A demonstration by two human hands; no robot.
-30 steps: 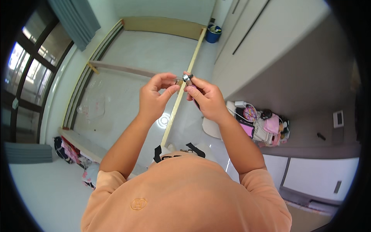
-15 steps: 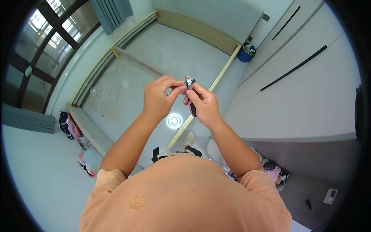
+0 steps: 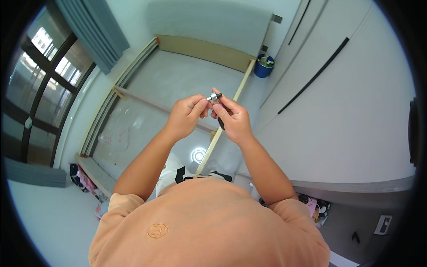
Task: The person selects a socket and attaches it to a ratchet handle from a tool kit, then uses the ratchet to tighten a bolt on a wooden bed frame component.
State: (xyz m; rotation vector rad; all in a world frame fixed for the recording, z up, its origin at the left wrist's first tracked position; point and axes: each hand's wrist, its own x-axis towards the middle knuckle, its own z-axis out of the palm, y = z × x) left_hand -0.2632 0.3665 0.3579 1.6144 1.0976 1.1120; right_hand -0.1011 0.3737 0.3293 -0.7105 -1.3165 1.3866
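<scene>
In front of my chest, I hold a small ratchet wrench (image 3: 214,96) with a silver head and a dark handle. My right hand (image 3: 235,122) is wrapped round its handle, thumb on the near side, covering much of it. My left hand (image 3: 184,116) is closed in a pinch at the head, where a short silver piece like a bit or socket (image 3: 209,99) shows at the fingertips. Both hands nearly meet, above the bed frame's near side rail (image 3: 240,90).
An open bed frame, its cross bar (image 3: 149,101) pale, stands before a grey headboard (image 3: 204,29). Clear plastic (image 3: 116,135) lies on the floor inside it. A blue bin (image 3: 264,66) sits by the rail's far end. Wardrobe doors (image 3: 324,120) rise on the right, a window (image 3: 49,84) on the left.
My view has shifted, so the bed frame and wardrobe sit further left. My left fingers have moved slightly at the ratchet's head, and the silver piece there shows more plainly.
</scene>
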